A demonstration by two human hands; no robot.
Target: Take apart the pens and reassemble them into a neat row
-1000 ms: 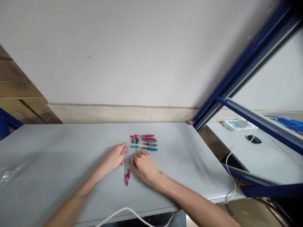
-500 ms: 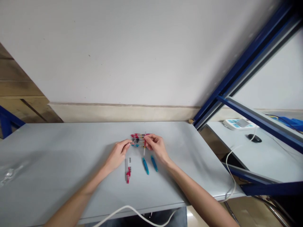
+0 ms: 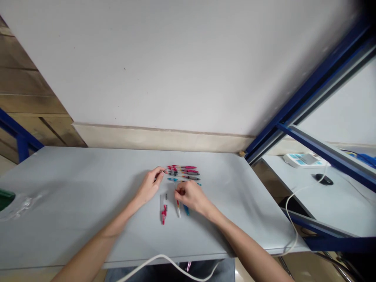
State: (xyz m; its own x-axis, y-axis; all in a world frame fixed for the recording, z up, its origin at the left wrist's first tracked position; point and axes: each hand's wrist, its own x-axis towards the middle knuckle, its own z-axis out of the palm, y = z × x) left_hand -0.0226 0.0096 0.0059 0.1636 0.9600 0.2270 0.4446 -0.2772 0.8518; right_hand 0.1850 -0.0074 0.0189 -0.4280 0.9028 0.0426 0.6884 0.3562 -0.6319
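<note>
My right hand (image 3: 190,196) is closed in a pinch on a slim pen refill (image 3: 178,208), red in the middle with a pale lower end pointing towards me. Partly beneath that hand lies a blue pen barrel (image 3: 186,210). Beyond it, several assembled-looking pens (image 3: 188,167) with red, black and blue parts lie side by side. At their left ends my left hand (image 3: 149,184) is closed, thumb and finger together on something small that I cannot make out. Between my wrists sit red pen parts (image 3: 163,215) and a clear tube (image 3: 161,199).
A crumpled clear plastic bag (image 3: 26,203) lies at the left of the grey table (image 3: 88,219), near a green object (image 3: 6,199). A white cable (image 3: 160,257) crosses the front edge. Blue frame bars (image 3: 293,105) stand right, before a mouse (image 3: 324,179) on another table.
My right hand has come nearer to me with the refill, off the row of pens and over the blue barrels. My left hand stays beside the row. The view has shifted slightly.
</note>
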